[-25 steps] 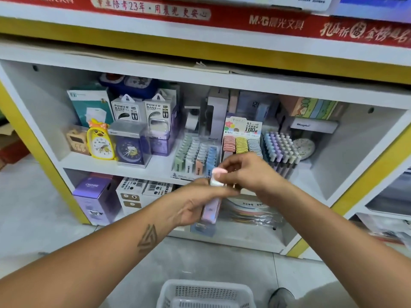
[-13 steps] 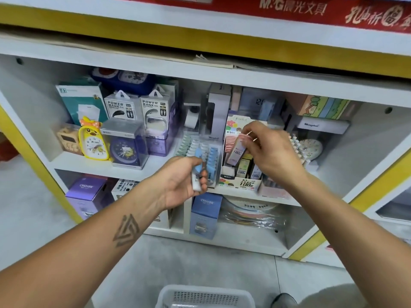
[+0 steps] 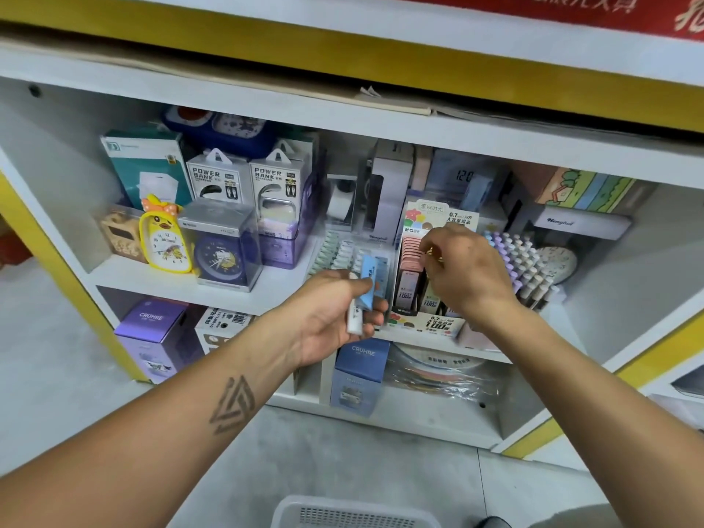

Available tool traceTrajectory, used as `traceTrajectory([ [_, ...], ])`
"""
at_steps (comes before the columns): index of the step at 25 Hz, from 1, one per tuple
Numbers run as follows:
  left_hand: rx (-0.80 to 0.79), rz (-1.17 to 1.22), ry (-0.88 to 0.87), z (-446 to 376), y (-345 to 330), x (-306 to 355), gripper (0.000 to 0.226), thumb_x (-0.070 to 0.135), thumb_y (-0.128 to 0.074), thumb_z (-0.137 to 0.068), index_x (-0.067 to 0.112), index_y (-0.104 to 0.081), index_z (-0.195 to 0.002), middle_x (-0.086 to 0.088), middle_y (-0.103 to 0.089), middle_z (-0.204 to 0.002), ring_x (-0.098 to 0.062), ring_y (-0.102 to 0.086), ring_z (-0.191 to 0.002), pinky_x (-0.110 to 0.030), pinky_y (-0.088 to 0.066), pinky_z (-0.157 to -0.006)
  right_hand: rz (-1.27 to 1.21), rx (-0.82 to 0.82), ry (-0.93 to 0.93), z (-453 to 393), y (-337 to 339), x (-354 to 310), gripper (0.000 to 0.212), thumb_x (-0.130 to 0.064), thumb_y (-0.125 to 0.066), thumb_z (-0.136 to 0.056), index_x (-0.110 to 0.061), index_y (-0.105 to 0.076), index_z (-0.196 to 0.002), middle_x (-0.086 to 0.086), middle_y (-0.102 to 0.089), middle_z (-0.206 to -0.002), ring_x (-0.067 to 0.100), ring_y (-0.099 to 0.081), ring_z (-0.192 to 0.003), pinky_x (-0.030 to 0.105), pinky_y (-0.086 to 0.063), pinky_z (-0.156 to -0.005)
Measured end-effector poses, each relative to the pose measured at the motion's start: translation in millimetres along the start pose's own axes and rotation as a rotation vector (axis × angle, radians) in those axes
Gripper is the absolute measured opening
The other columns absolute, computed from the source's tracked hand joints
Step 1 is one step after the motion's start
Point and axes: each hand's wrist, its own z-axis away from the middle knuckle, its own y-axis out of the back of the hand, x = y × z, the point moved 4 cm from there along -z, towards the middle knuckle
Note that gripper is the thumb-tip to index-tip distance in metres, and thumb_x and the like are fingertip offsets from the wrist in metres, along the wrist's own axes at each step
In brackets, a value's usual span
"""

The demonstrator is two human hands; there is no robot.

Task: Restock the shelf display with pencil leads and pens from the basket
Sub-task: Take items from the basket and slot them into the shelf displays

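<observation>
My left hand (image 3: 335,314) grips a few pencil lead cases (image 3: 365,289), one light blue and one white, in front of the shelf edge. To the right stands the lead display box (image 3: 430,323), printed 0.7 HB, with rows of pink and other coloured cases. My right hand (image 3: 466,272) reaches into it, thumb and fingertips pinched on the top of a case in the pink row (image 3: 411,249); the hand hides most of that case. A rack of pastel-capped pens (image 3: 524,261) stands just right of the box. The white basket (image 3: 354,516) sits on the floor below.
A tray of small pastel items (image 3: 337,247) lies left of the lead box. Clocks (image 3: 165,242), power bank packs (image 3: 217,181) and boxes fill the white shelf's (image 3: 125,274) left side. Purple and blue boxes (image 3: 152,337) occupy the lower shelf.
My right hand has lowered the pink case from above the display into the pink row. My left hand stays in place with its cases. The camera has moved closer.
</observation>
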Motion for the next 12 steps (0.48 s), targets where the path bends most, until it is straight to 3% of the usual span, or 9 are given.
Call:
traceTrajectory([
  [6, -0.002, 0.072, -0.016, 3.4, -2.9, -3.3, 0.015, 0.005, -0.065, -0.092, 0.005, -0.059, -0.105, -0.02, -0.069, -0.081, -0.03, -0.071, -0.063, -0.025, -0.051, -0.046, -0.182, 0.004, -0.043, -0.3, 0.5, -7.7, 0.014, -0.011, -0.058, -0.093, -0.014, -0.072, -0.098, 0.0, -0.069, -0.096, 0.019, -0.062, -0.089, 0.034, -0.052, -0.08],
  [10, 0.008, 0.001, -0.063, 2.7, -2.0, -0.6, 0.021, 0.01, -0.07, -0.088, 0.005, -0.065, -0.109, -0.019, -0.074, -0.089, -0.023, -0.069, -0.058, -0.022, -0.048, -0.044, -0.815, -0.199, -0.263, 3.1, -7.1, -19.9, 0.008, -0.018, -0.071, -0.092, -0.011, -0.075, -0.095, 0.0, -0.07, -0.077, 0.007, -0.06, -0.061, 0.02, -0.048, -0.055],
  [12, 0.024, -0.023, -0.083, 1.6, -0.1, 0.7, 0.023, 0.009, -0.07, -0.088, 0.005, -0.066, -0.11, -0.017, -0.074, -0.087, -0.018, -0.062, -0.052, -0.02, -0.042, -0.042, -0.956, -0.271, -0.31, 5.1, -8.2, -22.8, 0.012, -0.015, -0.075, -0.088, -0.006, -0.073, -0.097, 0.006, -0.07, -0.073, 0.011, -0.058, -0.054, 0.021, -0.045, -0.049],
])
